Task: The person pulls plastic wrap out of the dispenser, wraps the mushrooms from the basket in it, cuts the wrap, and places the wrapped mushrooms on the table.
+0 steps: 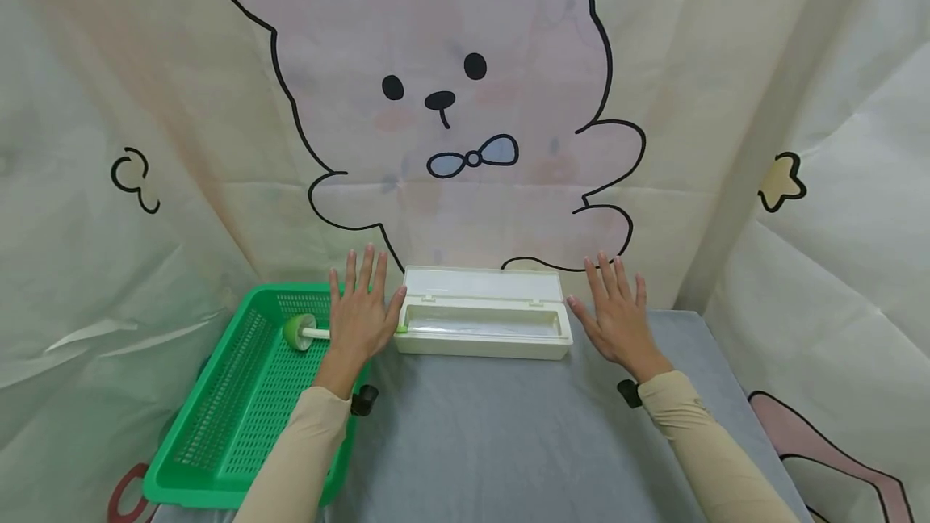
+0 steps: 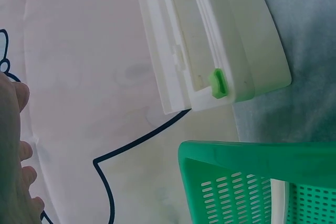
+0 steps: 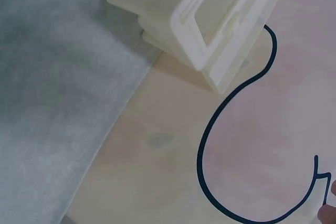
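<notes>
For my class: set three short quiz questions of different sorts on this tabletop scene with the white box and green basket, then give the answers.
1. True or false: the white box has its lid shut.
2. Which hand is above the green basket? A) left hand B) right hand C) neither
3. Fill in: the green-headed tool lies in the ____.

Key
1. False: the lid stands open at the back.
2. A: the left hand, fingers straight, is over the basket's far corner; the right hand is spread flat on the other side of the box.
3. Basket.
</notes>
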### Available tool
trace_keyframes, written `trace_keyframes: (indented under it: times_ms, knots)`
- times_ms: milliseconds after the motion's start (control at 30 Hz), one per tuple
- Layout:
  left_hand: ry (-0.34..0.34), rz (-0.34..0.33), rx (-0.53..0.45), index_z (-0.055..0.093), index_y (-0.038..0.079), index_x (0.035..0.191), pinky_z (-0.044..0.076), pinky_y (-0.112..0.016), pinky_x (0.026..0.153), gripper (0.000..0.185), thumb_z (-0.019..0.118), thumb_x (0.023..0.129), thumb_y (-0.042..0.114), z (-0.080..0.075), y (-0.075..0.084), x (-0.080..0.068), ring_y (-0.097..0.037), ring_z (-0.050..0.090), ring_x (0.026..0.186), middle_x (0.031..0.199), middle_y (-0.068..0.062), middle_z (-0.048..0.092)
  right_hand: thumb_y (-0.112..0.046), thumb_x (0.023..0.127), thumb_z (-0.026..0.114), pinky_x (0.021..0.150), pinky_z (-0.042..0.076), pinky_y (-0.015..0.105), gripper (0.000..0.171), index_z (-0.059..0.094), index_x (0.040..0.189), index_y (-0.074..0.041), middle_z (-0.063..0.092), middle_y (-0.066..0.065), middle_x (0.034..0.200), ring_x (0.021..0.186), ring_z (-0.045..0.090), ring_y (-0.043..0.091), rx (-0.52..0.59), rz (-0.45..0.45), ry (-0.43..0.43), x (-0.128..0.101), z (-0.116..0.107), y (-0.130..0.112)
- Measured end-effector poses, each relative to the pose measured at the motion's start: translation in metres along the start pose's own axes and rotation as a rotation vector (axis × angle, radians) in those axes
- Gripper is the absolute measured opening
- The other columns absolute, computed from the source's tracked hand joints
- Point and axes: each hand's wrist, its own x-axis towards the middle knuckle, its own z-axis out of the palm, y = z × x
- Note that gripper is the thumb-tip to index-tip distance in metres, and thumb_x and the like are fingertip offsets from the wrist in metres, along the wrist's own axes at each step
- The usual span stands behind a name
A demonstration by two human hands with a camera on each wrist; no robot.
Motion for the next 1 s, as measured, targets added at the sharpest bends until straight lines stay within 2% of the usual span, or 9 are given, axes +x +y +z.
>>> trace_keyframes:
  times_ms: [133,333,533,633,733,867,1000]
  knots:
    - [0.006,0.002,0.001,0.011,0.012,0.164,-0.009,-0.059,0.120,0.072,0.034,0.108,0.051,-0.002,0.001,0.002,-0.030,-0.012,0.154,0.170,-0.011,0.004,-0.053,0.106,0.042,0.117,-0.005,0.065,0.076,0.016,0.163,-0.009,0.008,0.016,0.169,0.155,-0.001,0.036,0.000,0.001,0.012,0.001,-0.005,0.003]
    - [0.035,0.018,-0.005,0.014,0.010,0.164,-0.001,-0.061,0.120,0.073,0.038,0.107,0.050,-0.005,0.003,0.002,-0.030,-0.009,0.155,0.170,-0.013,0.007,-0.052,0.106,0.043,0.116,-0.001,0.067,0.076,0.017,0.163,-0.009,0.011,0.019,0.168,0.155,-0.001,0.035,-0.005,0.001,-0.010,-0.003,-0.007,0.004]
    - [0.023,0.039,-0.031,0.018,0.008,0.163,0.000,-0.060,0.121,0.072,0.041,0.107,0.049,0.000,0.006,-0.001,-0.032,-0.003,0.155,0.169,-0.014,0.010,-0.050,0.106,0.044,0.116,0.002,0.067,0.074,0.025,0.161,-0.004,0.017,0.022,0.166,0.154,0.007,0.040,0.010,-0.007,-0.011,-0.009,-0.003,0.004]
    - [-0.003,0.049,-0.048,0.026,0.006,0.161,0.007,-0.060,0.121,0.070,0.045,0.106,0.046,0.004,0.007,-0.004,-0.036,0.007,0.155,0.167,-0.017,0.018,-0.048,0.106,0.048,0.116,0.004,0.068,0.072,0.029,0.158,-0.002,0.023,0.024,0.163,0.152,0.012,0.043,0.030,-0.022,-0.005,-0.012,0.004,0.003]
    - [-0.008,0.083,-0.080,0.037,0.001,0.155,0.020,-0.060,0.119,0.066,0.054,0.104,0.039,0.012,0.009,-0.008,-0.040,0.024,0.150,0.160,-0.022,0.033,-0.042,0.104,0.055,0.114,0.011,0.069,0.069,0.036,0.154,0.001,0.034,0.026,0.157,0.148,0.023,0.045,0.055,-0.040,0.019,-0.016,0.013,0.002]
    - [0.027,0.136,-0.123,0.052,-0.004,0.143,0.040,-0.056,0.108,0.057,0.067,0.099,0.029,0.025,0.013,-0.012,-0.042,0.048,0.134,0.143,-0.025,0.053,-0.031,0.098,0.068,0.106,0.028,0.068,0.058,0.052,0.141,0.004,0.053,0.027,0.138,0.131,0.044,0.046,0.115,-0.057,0.053,-0.024,0.027,0.002]
    - [-0.011,0.125,-0.167,0.060,-0.004,0.135,0.049,-0.052,0.098,0.053,0.074,0.094,0.026,0.039,0.017,-0.015,-0.040,0.057,0.122,0.130,-0.023,0.061,-0.027,0.093,0.075,0.094,0.043,0.062,0.049,0.063,0.127,0.006,0.063,0.024,0.118,0.112,0.057,0.044,0.182,-0.028,0.026,-0.032,0.040,0.000]
